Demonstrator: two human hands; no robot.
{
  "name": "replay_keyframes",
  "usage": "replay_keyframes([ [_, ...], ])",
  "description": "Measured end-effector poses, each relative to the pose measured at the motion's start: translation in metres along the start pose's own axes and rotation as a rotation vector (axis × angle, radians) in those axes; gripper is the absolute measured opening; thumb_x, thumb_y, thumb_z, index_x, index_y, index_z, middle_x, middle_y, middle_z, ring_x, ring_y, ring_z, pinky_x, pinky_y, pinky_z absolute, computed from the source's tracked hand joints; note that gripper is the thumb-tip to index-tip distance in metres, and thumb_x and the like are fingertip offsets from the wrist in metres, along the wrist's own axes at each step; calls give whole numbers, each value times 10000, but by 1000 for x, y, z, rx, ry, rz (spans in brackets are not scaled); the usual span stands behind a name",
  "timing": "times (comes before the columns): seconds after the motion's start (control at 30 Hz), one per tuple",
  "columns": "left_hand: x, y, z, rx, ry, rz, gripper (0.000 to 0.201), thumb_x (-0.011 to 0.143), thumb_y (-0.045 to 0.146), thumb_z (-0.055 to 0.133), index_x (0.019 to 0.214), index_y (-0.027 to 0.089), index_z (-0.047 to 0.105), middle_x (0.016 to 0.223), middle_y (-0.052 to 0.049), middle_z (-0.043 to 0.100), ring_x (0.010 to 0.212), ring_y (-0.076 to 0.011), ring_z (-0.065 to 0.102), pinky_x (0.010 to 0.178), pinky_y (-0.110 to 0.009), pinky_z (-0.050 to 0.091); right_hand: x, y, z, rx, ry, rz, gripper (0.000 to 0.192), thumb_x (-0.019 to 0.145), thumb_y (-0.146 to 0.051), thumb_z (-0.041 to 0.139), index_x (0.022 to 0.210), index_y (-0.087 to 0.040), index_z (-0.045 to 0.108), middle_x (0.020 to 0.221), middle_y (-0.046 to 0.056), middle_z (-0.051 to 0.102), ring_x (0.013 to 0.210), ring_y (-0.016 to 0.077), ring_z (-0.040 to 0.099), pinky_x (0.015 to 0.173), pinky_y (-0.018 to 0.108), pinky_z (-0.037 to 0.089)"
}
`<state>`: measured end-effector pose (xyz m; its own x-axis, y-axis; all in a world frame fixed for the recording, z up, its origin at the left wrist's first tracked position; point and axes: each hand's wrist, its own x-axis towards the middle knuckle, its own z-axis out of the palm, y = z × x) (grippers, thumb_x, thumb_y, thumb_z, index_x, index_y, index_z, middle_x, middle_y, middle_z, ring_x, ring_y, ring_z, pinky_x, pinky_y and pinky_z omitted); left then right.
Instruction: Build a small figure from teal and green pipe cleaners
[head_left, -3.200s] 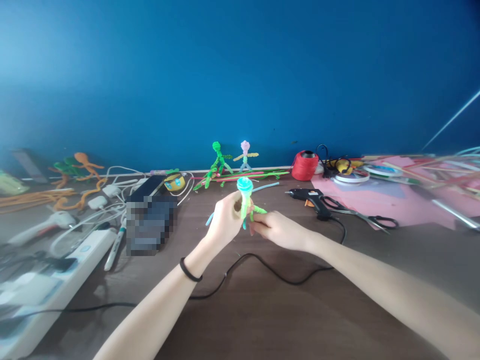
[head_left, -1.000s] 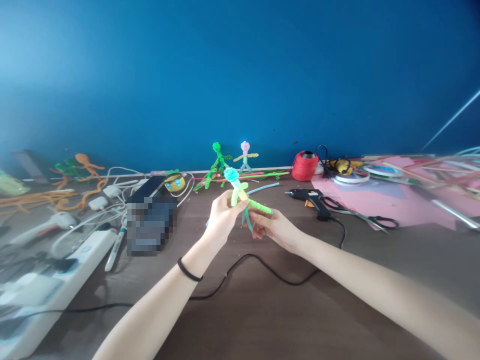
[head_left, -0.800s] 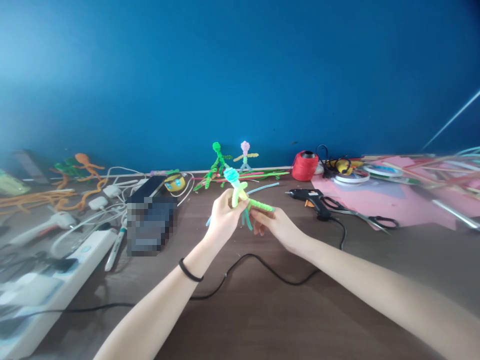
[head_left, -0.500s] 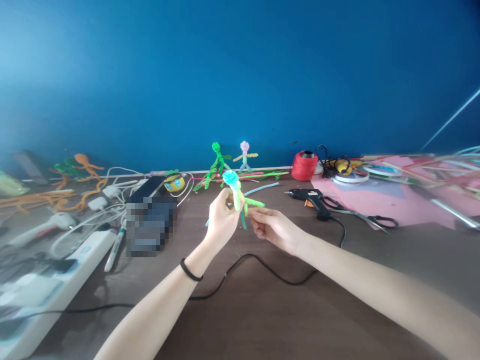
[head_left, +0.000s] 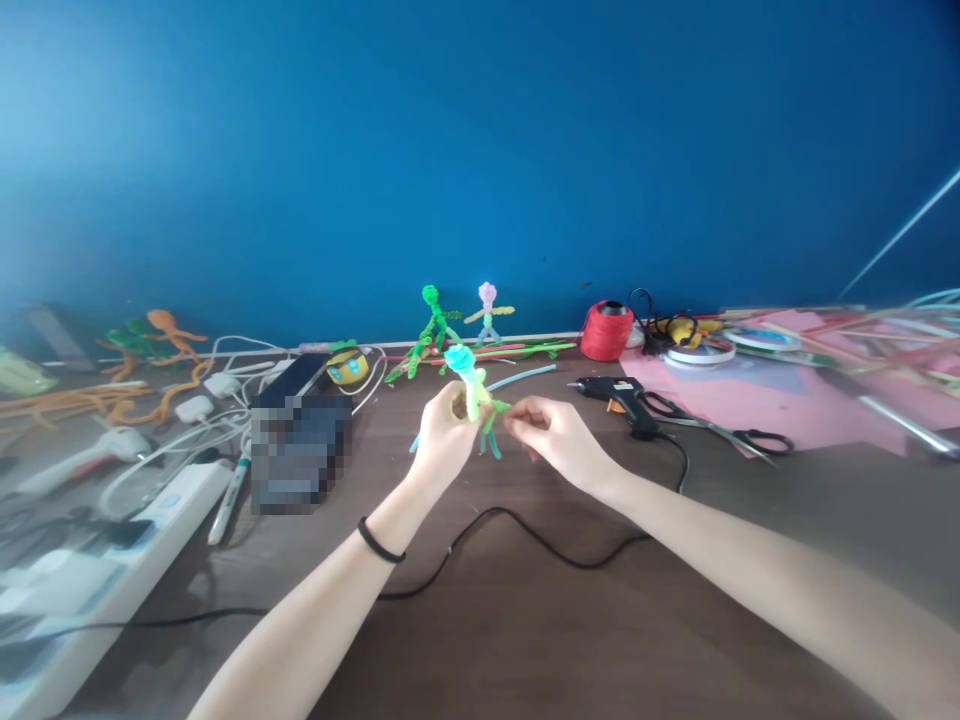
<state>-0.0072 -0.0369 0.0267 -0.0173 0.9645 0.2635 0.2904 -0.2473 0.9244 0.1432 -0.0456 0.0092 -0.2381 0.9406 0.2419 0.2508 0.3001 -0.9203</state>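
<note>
On the table (head_left: 525, 620), the glue gun (head_left: 619, 392) lies right of the hands, scissors (head_left: 712, 428) just right of it. Behind them a spool (head_left: 607, 330) stands by the wall. 2 figures (head_left: 457, 322) stand at the back centre. Chargers (head_left: 206, 395) and a power strip (head_left: 112, 570) lie left.

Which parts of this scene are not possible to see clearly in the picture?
Head view only:
- The pipe-cleaner figure: its middle is covered by the fingers of the left hand and the right hand.
- The dark box: its front is blurred out in blocks.
- The sticks on the pink sheet: smeared, cut by the right edge.
- The white power strip: blurred, cut by the left edge.
</note>
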Motion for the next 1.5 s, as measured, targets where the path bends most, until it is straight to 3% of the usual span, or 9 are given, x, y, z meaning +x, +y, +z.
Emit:
replay_keyframes([
  [0.2,2,0,-1,-207,28,-224,191,602,265,663,687,150,537,532,57,431,452,-50,334,446,-207,240,-4,8,0,-591,252,-494,98,788,-170,531,854,-168,604,603,-12,558,563,107,499,541,224,358],
  [0.3,-1,1,1,-241,-11,-240,192,615,263,661,694,147,530,565,49,446,467,-46,330,454,-204,243,-4,8,-2,-834,321,-731,113,828,-165,503,830,-172,616,654,16,578,636,131,478,565,241,346],
  [0.43,-7,4,5,-244,-66,-222,187,625,265,660,686,144,531,584,47,456,477,-43,324,451,-203,231,-2,8,-4,-979,311,-886,134,845,-170,498,790,-171,620,646,23,567,648,144,425,595,263,338],
  [0.73,-6,4,5,-211,-111,-248,183,602,270,675,680,146,565,565,46,462,471,-47,344,452,-209,238,1,6,-10,-1006,247,-1032,176,859,-121,472,750,-156,607,731,37,594,738,145,463,642,274,339],
  [0.9,-4,1,3,-241,-128,-222,202,589,281,691,685,142,581,584,32,492,491,-57,382,463,-209,262,3,10,-12,-889,188,-961,184,871,-139,451,777,-154,608,743,47,603,736,148,482,655,267,370],
  [1.03,-3,1,1,-300,-176,-280,218,574,283,705,678,146,571,548,41,476,466,-54,365,449,-209,249,4,9,-13,-837,139,-887,200,883,-166,430,808,-160,615,764,51,611,717,147,490,661,270,395],
  [1.3,1,0,-1,-349,-222,-361,234,559,251,722,721,120,616,642,5,534,531,-62,434,486,-207,298,5,4,-19,-966,71,-1014,236,883,-134,403,765,-168,606,753,40,599,728,146,486,654,258,411],
  [1.5,0,1,-1,-422,-248,-372,265,543,247,742,726,113,602,707,-15,572,629,-100,527,585,-232,393,6,4,-21,-936,57,-1017,233,893,-147,386,785,-169,592,793,48,591,752,145,483,667,257,420],
])
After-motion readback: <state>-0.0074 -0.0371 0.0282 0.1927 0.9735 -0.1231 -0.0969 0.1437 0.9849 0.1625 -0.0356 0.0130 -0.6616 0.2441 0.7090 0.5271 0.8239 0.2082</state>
